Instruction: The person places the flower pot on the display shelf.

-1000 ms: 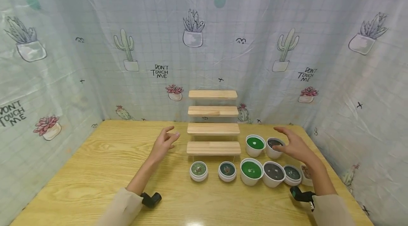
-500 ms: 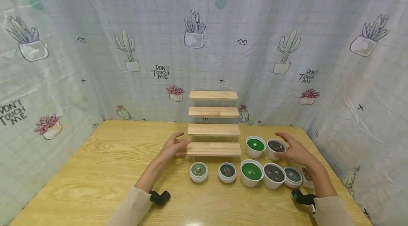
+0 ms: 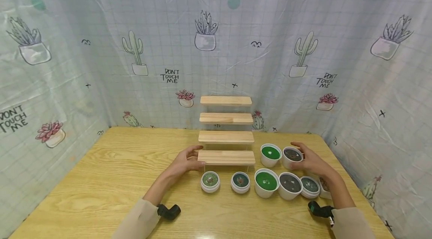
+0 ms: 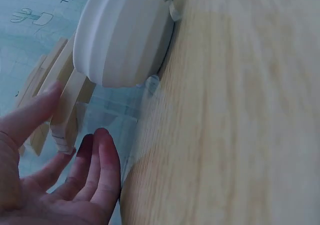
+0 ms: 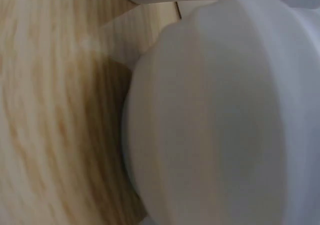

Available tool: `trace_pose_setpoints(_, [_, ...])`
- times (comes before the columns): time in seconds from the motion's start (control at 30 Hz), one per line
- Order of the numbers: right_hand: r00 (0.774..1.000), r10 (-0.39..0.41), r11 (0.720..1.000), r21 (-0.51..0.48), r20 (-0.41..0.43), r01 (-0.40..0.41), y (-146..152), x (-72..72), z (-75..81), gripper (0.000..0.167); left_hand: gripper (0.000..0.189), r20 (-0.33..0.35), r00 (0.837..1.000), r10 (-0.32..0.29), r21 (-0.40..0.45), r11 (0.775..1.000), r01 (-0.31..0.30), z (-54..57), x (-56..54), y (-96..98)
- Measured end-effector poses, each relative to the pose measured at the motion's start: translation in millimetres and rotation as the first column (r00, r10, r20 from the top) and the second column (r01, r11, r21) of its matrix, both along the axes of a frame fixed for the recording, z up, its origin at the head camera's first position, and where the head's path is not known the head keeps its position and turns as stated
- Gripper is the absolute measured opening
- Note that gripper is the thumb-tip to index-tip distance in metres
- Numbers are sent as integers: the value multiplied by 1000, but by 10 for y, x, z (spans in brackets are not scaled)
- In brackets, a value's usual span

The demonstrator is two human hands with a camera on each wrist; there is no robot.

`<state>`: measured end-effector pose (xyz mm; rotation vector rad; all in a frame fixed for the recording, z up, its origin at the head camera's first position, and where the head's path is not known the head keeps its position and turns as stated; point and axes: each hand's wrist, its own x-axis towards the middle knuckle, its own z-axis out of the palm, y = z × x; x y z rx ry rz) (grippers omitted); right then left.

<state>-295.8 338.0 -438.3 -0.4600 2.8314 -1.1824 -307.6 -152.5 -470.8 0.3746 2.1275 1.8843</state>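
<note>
My left hand is at the left end of the lowest board of a wooden tiered shelf. Seen from the left wrist, its thumb lies on the board end and the fingers curve beneath it. At the back right, my right hand holds a white cup with a dark speckled top, thumb in front and a finger behind. Beside that cup stands a white cup with a green top. The right wrist view shows a white ribbed pot close up; the hand is hidden there.
Before the shelf sit two low round pots, one light green, one dark teal. A larger green cup, a grey cup, a low grey pot and a small container line the right. A patterned curtain encloses the table.
The left hand has moved right to the shelf's lowest board and taken hold of its end. The right hand has lowered slightly and closed around the dark-topped cup.
</note>
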Motion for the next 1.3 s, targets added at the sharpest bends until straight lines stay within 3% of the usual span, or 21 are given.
trace_pose_setpoints(0.3, [999,-36,999,7,26,36,-10,16,-4,79,75,-30,999,-13,20,1000,13,-95,20,-23])
trace_pose_setpoints(0.7, [996,-71,997,17,58,70,-32,11,6,83,78,-51,998,-47,23,999,48,-105,30,-45])
trace_pose_setpoints(1.3, [994,-71,997,12,-79,73,-12,98,306,78,78,-61,997,-52,25,998,54,-119,32,-53])
